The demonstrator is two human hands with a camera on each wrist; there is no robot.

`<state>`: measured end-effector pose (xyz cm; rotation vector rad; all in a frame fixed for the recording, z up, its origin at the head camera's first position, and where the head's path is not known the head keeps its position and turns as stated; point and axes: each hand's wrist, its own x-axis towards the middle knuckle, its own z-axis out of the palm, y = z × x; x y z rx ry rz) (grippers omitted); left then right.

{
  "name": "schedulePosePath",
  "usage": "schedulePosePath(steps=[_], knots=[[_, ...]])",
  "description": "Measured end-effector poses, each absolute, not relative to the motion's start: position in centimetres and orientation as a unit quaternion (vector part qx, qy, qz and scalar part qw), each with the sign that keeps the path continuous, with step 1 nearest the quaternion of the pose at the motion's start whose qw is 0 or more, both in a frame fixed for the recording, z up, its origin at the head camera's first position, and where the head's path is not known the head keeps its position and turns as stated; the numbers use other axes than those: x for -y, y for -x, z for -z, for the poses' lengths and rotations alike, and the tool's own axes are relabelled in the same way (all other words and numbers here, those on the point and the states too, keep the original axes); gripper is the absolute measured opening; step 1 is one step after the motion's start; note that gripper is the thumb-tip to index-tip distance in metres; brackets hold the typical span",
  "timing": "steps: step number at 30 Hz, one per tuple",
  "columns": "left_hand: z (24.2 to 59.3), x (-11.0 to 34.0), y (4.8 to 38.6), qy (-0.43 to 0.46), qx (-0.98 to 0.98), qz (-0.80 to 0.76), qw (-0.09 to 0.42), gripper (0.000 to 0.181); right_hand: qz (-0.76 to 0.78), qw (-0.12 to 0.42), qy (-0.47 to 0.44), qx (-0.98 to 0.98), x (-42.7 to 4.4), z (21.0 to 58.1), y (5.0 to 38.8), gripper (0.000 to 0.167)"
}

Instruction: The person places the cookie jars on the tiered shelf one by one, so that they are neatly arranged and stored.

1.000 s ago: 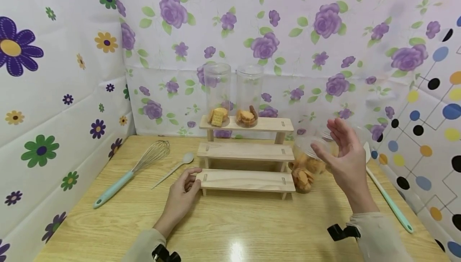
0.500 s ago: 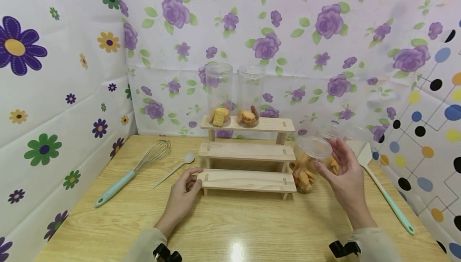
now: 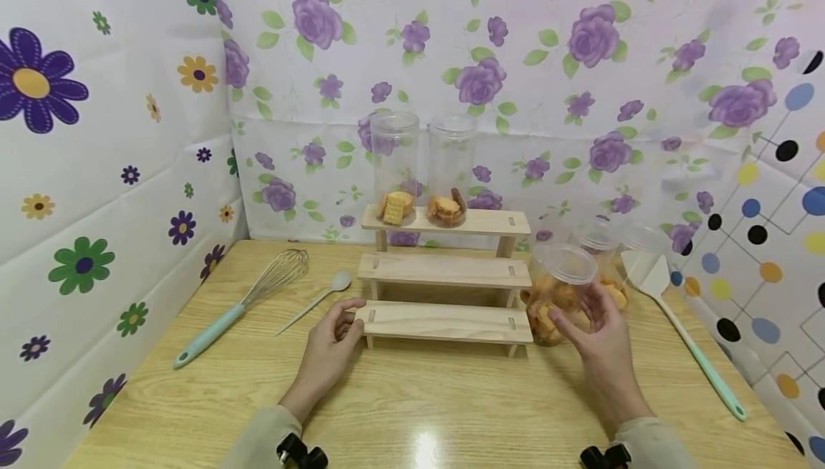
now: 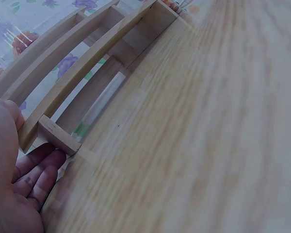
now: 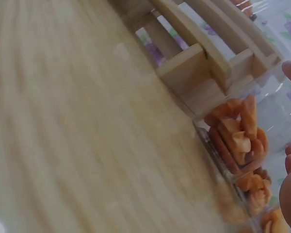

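Observation:
A three-tier wooden shelf rack stands on the table. My left hand holds the left end of its lowest board; in the left wrist view, the thumb lies at the board's end and the fingers beside the leg. My right hand is curled round a clear lidded jar of orange-brown snacks, thumb at the front and fingers on the right. This jar stands on the table against the rack's right end. Twisted snacks show at its bottom in the right wrist view.
Two clear jars with biscuits stand on the top tier. More lidded jars stand behind my right hand. A whisk and a spoon lie left. A pale spatula lies right. Patterned cloth hangs behind and at both sides.
My right hand has moved down and left from the air onto the snack jar, its fingers closing round it. The left hand keeps its hold on the rack.

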<state>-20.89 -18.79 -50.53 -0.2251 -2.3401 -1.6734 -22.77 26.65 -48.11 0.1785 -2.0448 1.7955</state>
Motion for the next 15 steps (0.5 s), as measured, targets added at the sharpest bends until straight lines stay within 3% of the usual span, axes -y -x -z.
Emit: schedulePosePath(steps=[5,15], knots=[[50.5,18.6,20.9,0.078,0.801,0.578,0.133,0.032,-0.637,0.198,-0.056,0.743,-26.7,48.9,22.9,0.074],[50.7,18.8,21.0,0.070,0.807,0.573,0.125,0.032,-0.606,0.191,-0.072,0.769,-27.1,50.5,23.4,0.071]])
